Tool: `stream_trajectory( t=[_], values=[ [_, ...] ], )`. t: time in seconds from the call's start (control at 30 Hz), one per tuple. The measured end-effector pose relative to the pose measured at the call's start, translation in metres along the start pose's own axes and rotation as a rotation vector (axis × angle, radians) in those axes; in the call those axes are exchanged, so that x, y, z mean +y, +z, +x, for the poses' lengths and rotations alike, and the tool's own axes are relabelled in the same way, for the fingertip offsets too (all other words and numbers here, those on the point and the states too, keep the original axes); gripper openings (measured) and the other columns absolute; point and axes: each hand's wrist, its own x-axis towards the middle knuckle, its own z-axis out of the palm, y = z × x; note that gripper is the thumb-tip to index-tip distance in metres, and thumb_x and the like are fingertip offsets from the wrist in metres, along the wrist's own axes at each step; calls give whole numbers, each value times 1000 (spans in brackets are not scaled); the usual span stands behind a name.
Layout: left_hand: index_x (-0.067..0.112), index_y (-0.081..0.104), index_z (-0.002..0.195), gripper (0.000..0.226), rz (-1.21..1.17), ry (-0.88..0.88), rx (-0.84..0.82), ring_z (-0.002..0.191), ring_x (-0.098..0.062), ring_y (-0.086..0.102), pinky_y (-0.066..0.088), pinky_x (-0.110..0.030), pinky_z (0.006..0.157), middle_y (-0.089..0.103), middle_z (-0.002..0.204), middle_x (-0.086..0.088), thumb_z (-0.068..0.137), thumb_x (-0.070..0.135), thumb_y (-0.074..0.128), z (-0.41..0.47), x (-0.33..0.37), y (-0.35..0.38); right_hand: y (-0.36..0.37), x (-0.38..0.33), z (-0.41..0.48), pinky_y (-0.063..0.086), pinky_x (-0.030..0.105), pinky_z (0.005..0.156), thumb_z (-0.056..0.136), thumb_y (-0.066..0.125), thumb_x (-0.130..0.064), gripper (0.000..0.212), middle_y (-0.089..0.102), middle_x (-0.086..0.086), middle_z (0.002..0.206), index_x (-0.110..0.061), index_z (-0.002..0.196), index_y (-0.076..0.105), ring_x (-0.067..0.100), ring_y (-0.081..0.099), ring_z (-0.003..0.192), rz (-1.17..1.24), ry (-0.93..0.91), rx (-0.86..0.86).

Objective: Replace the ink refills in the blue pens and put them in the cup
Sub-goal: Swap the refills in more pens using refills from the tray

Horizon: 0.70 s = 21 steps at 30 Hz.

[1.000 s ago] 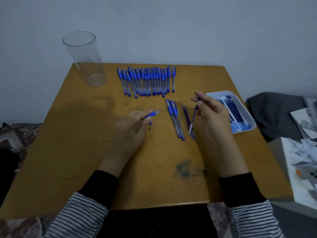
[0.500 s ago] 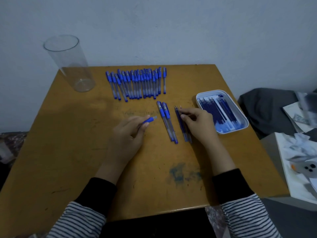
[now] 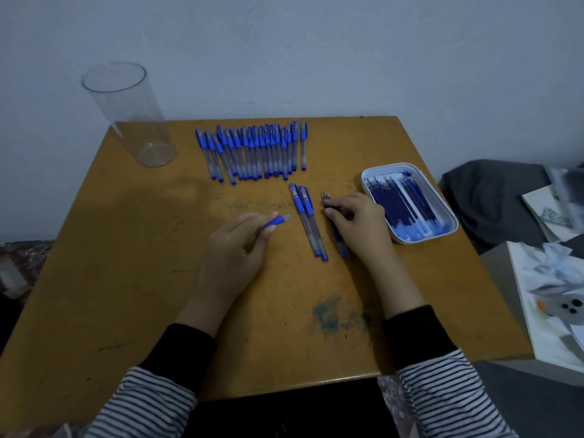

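1. Right up close, at the near edge of the desk [image 3: 126, 279]: two striped sleeves with dark cuffs, left sleeve [image 3: 142, 403] and right sleeve [image 3: 448, 390], both reaching in over the wood.
2. Just past the cuffs, between the forearms: a smudged blue-green ink stain [image 3: 328, 314] on the desk top.
3. On to the left hand [image 3: 234, 251], low on the desk, left of centre: fingers clenched round a blue pen piece [image 3: 278, 221], with only a short blue end and a pale tip poking out, aimed right and away.
4. Across to the right hand [image 3: 357, 222], knuckles up, down on the desk: fingers curled over a few dark refills [image 3: 342, 246], thumb and forefinger pinching near the far ends, near ends sticking out below the palm.
5. Between the two hands: two blue pens [image 3: 308, 222], flat on the desk, side by side and touching, slightly slanted, caps at the far end.
6. Just beside the right hand, further right: a white tray [image 3: 423, 239] near the desk's right edge, loaded with spare refills [image 3: 401, 200], dark blue, lying lengthwise.
7. Further back, mid-desk: a row of blue pens [image 3: 252, 153], packed side by side, some overlapping, caps toward the wall.
8. Far left corner: the clear cup [image 3: 129, 115], upright, well apart from every pen.
9. Off the desk to the right: grey cloth [image 3: 493, 197] and crumpled paper [image 3: 553, 273]; behind everything, a pale wall [image 3: 316, 58].
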Motion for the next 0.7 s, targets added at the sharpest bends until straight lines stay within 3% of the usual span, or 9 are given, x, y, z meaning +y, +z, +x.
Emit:
stream_trajectory(
  t=[0.2,0.37,0.47,0.6,0.7],
  values=[
    [5,74,115,23,-2,15,33,96,-11,68,58,-31,81,73,108,-4,92,5,72,0,4,1,-4,-1,-5,39,3,72,94,66,-21,24,68,-2,110,-17,117,72,4,57,90,-14,2,4],
    [4,74,116,23,-72,-12,56,91,-11,69,59,-32,78,73,108,-4,94,8,71,4,16,8,-20,1,-14,42,-1,71,94,65,-17,20,69,-5,100,-16,112,73,-6,58,85,105,35,63],
    [8,74,117,23,-85,-81,22,90,-12,70,60,-36,76,73,106,0,96,13,68,4,28,16,-38,6,-15,45,3,77,94,65,-14,20,70,-6,102,-15,112,74,-1,61,90,163,59,119],
    [7,75,115,22,-103,-62,24,91,-11,69,60,-36,77,73,104,0,95,14,68,1,38,30,-63,22,-14,44,4,78,94,63,-11,21,70,-6,98,-13,112,74,-1,61,87,78,73,170],
    [9,75,114,21,-106,-61,36,91,-7,68,59,-30,79,72,103,3,96,17,68,2,50,37,-80,41,-11,50,21,86,94,61,-7,22,71,3,103,-9,113,73,8,62,90,7,128,223]
  ],
)
